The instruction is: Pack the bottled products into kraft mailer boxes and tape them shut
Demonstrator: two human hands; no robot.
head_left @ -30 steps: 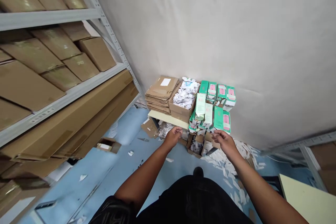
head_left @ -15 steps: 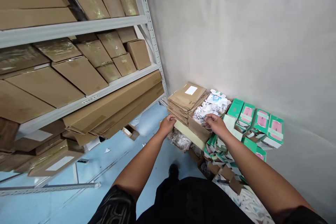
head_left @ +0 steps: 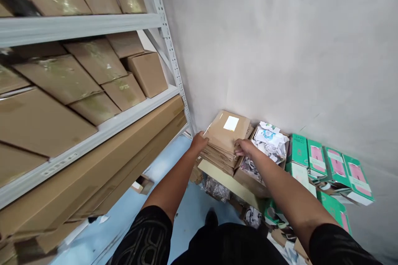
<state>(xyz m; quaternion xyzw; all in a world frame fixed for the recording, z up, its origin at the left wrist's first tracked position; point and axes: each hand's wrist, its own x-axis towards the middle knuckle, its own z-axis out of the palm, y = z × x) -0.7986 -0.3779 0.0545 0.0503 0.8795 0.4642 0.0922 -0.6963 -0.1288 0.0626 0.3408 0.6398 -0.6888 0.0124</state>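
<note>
One stack of flattened cardboard (head_left: pixel 221 137) is lying at the left end of a cream table (head_left: pixel 217 176), close to the pale grey wall (head_left: pixel 264 49). Its top sheet (head_left: pixel 220 130) is showing plain brown, smooth and almost flat, with a white label (head_left: pixel 231 123) sitting toward the back and a thin bright line running along the left edge. Beneath it, many layers are poking out unevenly at the front, their brown edges sagging slightly and fanning into thin wavy ridges; on the right, more edges are jutting out. The person's left hand (head_left: pixel 199 143) is touching the left edge, its thumb lying near the top surface. The right hand (head_left: pixel 244 148) is lying at the right side near the front corner, its fingers bending. The fingertips are appearing so small that one cannot tell whether either hand is clamping the cardboard. Just right of the stack, an open carton (head_left: pixel 250 182) is holding crumpled white paper (head_left: pixel 270 147), and green-and-pink boxes (head_left: pixel 317 159) are standing beyond it
</note>
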